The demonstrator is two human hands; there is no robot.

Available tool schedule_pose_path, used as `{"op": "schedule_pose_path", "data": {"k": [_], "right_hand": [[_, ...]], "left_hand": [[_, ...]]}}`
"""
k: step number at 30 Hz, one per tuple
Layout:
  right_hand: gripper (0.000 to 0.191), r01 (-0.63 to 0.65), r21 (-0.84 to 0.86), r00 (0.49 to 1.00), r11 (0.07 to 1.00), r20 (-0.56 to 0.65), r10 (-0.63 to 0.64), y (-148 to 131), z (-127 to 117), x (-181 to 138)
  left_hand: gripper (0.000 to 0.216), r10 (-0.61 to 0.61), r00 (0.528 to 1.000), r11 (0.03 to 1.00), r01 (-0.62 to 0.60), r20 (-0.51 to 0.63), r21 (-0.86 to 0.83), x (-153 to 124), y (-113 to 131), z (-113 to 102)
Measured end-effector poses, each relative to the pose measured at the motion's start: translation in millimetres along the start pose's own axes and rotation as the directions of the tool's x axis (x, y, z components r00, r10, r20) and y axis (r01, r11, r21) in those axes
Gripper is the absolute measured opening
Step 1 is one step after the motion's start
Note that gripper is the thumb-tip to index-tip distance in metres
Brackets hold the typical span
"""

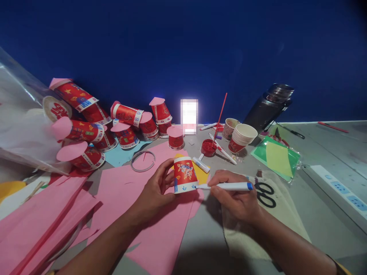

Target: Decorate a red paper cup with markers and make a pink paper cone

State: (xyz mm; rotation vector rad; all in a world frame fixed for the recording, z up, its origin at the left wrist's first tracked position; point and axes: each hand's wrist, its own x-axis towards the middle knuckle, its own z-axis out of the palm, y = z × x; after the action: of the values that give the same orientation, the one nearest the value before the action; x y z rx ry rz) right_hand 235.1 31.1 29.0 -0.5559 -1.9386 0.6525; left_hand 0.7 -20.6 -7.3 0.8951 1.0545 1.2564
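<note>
My left hand (160, 183) is closed around the side of a red paper cup (185, 172) with a printed figure and a white band along its lower edge. Blue arrow-like marks show on that band. In my right hand (235, 194) is a white marker (233, 186) with a blue end, its tip touching the band near the cup's right side. Beneath the cup lie pink paper sheets (120, 206) and a piece of yellow paper (204, 175). A glue bottle (201, 165) lies just behind the cup.
Several red cups with pink paper tops (83, 130) stand and lean at the back left. Behind my hands are a red paint pot (208, 148), stacked cups (243, 137) and a dark thermos (266, 107). Scissors (266, 194) and a power strip (338, 191) lie right.
</note>
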Motion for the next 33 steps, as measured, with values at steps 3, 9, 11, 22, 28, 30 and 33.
{"op": "schedule_pose_path", "data": {"k": [3,9,11,22,28,30,33], "right_hand": [[0.013,-0.048,0.053,0.998,0.997,-0.032,0.050,5,0,-7],[0.018,-0.081,-0.030,0.995,0.996,-0.069,0.079,10,1,-10],[0.025,-0.036,-0.099,0.999,0.994,-0.023,0.034,10,2,-6],[0.020,0.125,-0.223,0.992,0.967,0.020,-0.123,9,13,-4],[0.030,0.229,-0.233,0.973,0.945,0.063,-0.220,11,10,-6],[0.028,0.267,-0.255,0.963,0.929,0.118,-0.244,11,9,-8],[0.023,0.331,-0.302,0.940,0.894,0.195,-0.281,9,12,-10]], "left_hand": [[0.089,0.004,1.000,1.000,-0.004,0.012,-0.006,0,1,-1],[0.089,-0.026,1.000,0.997,0.026,-0.001,-0.072,-1,8,1],[0.089,-0.033,0.999,0.994,0.033,-0.004,-0.101,-2,9,2],[0.092,-0.043,0.998,0.989,0.050,0.051,-0.140,-3,7,9],[0.101,-0.019,0.998,1.000,0.019,0.060,0.002,-8,10,7],[0.106,0.001,0.999,0.988,-0.006,0.034,0.156,-12,14,7],[0.099,0.083,0.996,0.897,-0.070,-0.012,0.436,-16,19,7]]}}
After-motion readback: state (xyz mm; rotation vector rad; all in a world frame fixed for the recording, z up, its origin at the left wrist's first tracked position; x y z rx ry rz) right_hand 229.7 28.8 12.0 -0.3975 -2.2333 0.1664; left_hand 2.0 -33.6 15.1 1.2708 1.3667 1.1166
